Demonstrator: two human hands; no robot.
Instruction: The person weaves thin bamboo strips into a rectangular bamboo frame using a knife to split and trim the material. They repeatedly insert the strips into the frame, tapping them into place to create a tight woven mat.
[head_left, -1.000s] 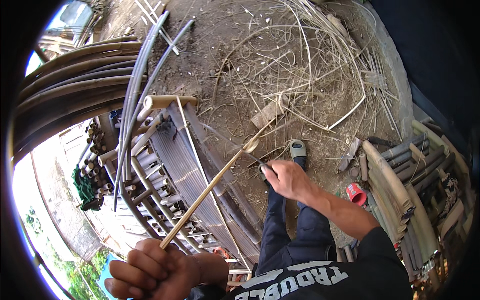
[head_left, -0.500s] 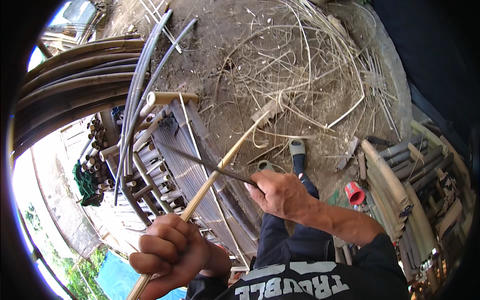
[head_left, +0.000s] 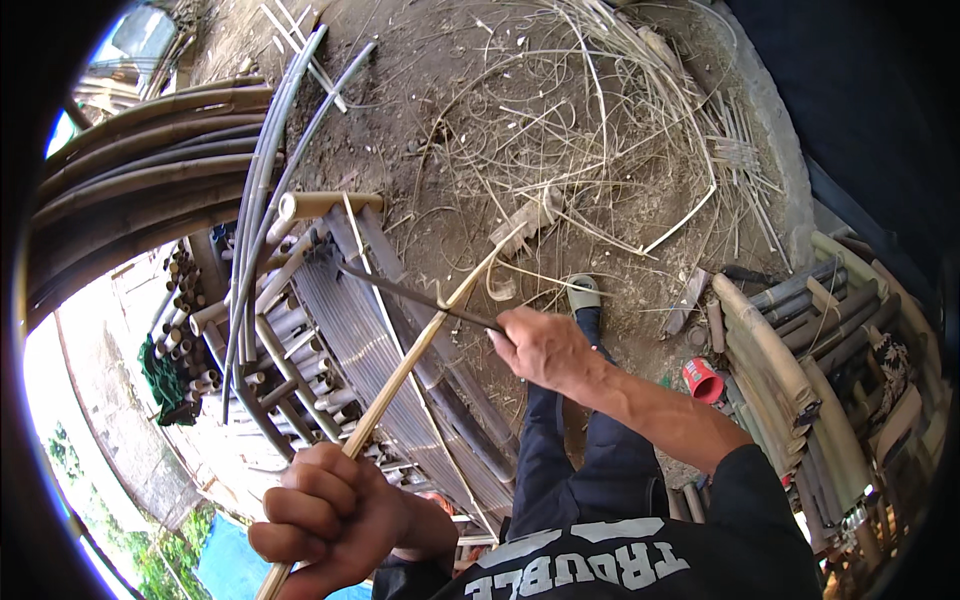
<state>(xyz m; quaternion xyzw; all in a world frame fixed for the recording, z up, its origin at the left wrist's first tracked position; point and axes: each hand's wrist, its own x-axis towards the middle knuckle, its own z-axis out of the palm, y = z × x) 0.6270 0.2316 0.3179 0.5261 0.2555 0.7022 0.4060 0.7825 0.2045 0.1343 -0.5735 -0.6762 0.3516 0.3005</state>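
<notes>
My left hand [head_left: 325, 515] is closed around the near end of a long pale bamboo strip [head_left: 398, 374]. The strip slants away to a wooden block [head_left: 532, 219] on the ground, where its far tip seems to rest. In my right hand [head_left: 547, 347] is the handle of a long, thin dark knife [head_left: 392, 289], mostly hidden by the fingers. Its blade lies across the strip beyond its middle, touching it. A small pale curl [head_left: 441, 296] shows where they meet, and a larger curled shaving [head_left: 501, 288] hangs beside the far part.
Loose bamboo shavings [head_left: 570, 150] cover the dirt ahead. A slatted bamboo bench [head_left: 375, 335] stands at left, with long poles [head_left: 150, 180] stacked behind it. On the right are a bamboo rack [head_left: 780, 350] and a red cup [head_left: 703, 381]. My shoe [head_left: 583, 291] is near the block.
My right hand and the knife have shifted slightly up and left, with the blade farther along the strip. A small curl now shows at the blade. My left hand keeps its grip.
</notes>
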